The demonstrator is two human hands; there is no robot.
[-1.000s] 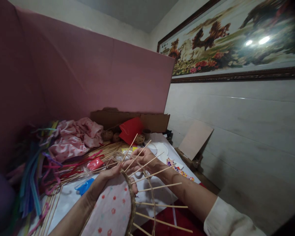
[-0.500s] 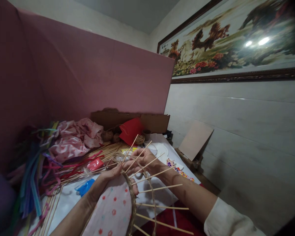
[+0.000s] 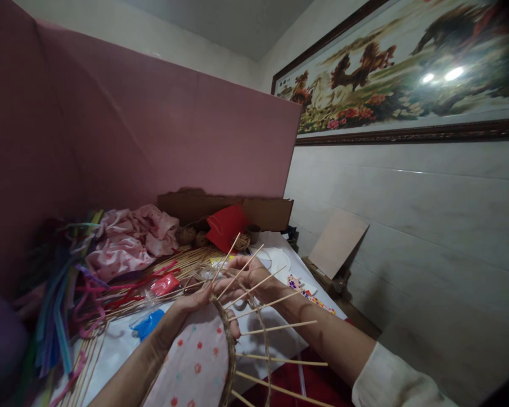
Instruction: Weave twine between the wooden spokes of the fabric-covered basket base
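My left hand (image 3: 197,299) grips the upper edge of a rounded panel (image 3: 199,362) covered in pale pink cloth with small red flowers. A brown twine border runs along the panel's curved edge. Several thin wooden sticks (image 3: 284,390) fan out from that border to the right. Beyond them my right hand (image 3: 254,275) is closed, fingers pinching a brown twine (image 3: 263,333) behind the upper sticks. The twine crosses the sticks in a loose line, apart from the border. Part of my right fingertips is hidden by the sticks.
On the white table lie bundled wooden sticks (image 3: 195,259), a blue packet (image 3: 148,325), a red packet (image 3: 164,284), crumpled pink cloth (image 3: 127,240) and coloured fuzzy strips (image 3: 53,328). Red felt (image 3: 227,226) and a small pot (image 3: 253,233) stand before a cardboard strip (image 3: 271,212).
Both hands keep their hold. The panel and sticks have shifted very slightly down and right in the view.
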